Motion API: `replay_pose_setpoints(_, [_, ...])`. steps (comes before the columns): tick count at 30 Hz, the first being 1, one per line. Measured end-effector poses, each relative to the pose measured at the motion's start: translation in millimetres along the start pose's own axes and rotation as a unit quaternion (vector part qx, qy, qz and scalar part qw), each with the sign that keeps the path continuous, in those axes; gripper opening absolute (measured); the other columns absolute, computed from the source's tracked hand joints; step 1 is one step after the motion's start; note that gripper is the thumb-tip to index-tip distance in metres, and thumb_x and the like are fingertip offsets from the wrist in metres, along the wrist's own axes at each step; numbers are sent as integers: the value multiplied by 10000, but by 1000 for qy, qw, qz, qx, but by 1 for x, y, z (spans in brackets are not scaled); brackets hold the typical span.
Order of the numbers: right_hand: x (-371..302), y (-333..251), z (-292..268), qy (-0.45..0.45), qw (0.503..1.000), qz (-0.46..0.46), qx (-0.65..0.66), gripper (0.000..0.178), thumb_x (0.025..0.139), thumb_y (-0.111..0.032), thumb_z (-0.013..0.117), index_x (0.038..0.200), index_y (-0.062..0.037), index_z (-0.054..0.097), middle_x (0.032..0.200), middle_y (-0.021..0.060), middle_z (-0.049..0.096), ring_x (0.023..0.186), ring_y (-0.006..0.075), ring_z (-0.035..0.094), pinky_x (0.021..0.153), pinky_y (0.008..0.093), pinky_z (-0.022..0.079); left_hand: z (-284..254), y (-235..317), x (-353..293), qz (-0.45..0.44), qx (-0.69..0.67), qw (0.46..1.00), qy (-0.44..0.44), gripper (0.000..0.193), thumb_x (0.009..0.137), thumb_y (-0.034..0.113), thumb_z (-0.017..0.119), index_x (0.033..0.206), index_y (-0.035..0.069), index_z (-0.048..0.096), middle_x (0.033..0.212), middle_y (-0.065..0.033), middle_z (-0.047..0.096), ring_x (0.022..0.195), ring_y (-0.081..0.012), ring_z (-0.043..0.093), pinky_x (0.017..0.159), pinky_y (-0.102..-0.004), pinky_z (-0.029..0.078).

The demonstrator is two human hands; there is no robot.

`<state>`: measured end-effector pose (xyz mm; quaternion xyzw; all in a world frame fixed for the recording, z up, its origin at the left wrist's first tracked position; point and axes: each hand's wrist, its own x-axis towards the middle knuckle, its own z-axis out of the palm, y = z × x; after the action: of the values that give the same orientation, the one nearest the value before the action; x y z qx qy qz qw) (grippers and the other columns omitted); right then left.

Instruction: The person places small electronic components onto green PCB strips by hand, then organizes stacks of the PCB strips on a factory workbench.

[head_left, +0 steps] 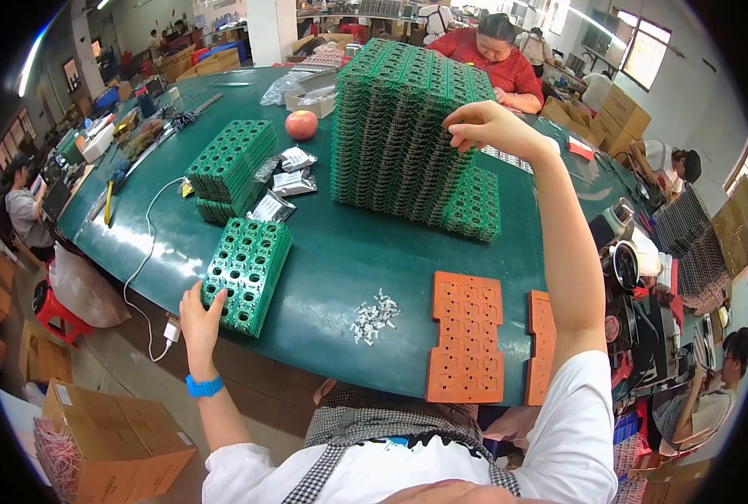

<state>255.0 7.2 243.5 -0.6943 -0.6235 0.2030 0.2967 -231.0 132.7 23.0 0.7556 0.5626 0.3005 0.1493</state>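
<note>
My left hand grips the near left corner of a short stack of green circuit boards, its thumb lying against the boards. My right hand is raised to the upper right edge of a tall stack of green circuit boards; thumb and forefinger pinch at a board's edge there. A lower stack of the same boards stands partly hidden behind the tall one. Small white parts lie in a loose heap between my arms. To their right is an orange slotted fixture plate, with a second orange plate partly behind my right arm.
Another board stack stands at the left, beside silver packets and an apple. A white cable with a plug hangs over the green table's edge. Across the table sits a co-worker in red.
</note>
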Motion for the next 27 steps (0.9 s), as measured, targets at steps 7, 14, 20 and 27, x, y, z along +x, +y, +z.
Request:
replay_pose_setpoints(7, [-5,0,5,26,999,3,26,311,909,-208,606,1110,27,635,906,84,695,798,125,660,711,260,522,11,-28,17,31,-44,998,18,527,849,347,673,1181,-49,568,1057,-201,595,1011,-362,550,891,-428,423])
replay_pose_setpoints(14, [-111,2,65,11,999,-52,6,259,876,-164,633,1046,30,648,951,133,678,874,211,646,801,325,499,1,-46,38,63,-106,989,77,288,843,192,693,981,-57,650,876,-129,634,813,-229,582,769,-338,453])
replay_pose_setpoints(20, [-240,49,147,67,987,122,82,306,905,-180,605,1145,9,605,965,150,672,897,242,657,771,342,506,-43,31,8,-71,-462,884,2,197,915,170,615,1064,43,595,783,22,580,576,-29,469,438,-178,325])
replay_pose_setpoints(27, [-267,26,219,193,888,185,375,682,940,-121,527,1488,-39,129,1143,126,616,945,171,632,783,295,515,59,177,-157,-116,-536,703,-452,217,885,44,628,1048,24,486,868,-73,619,721,-135,656,553,-254,524])
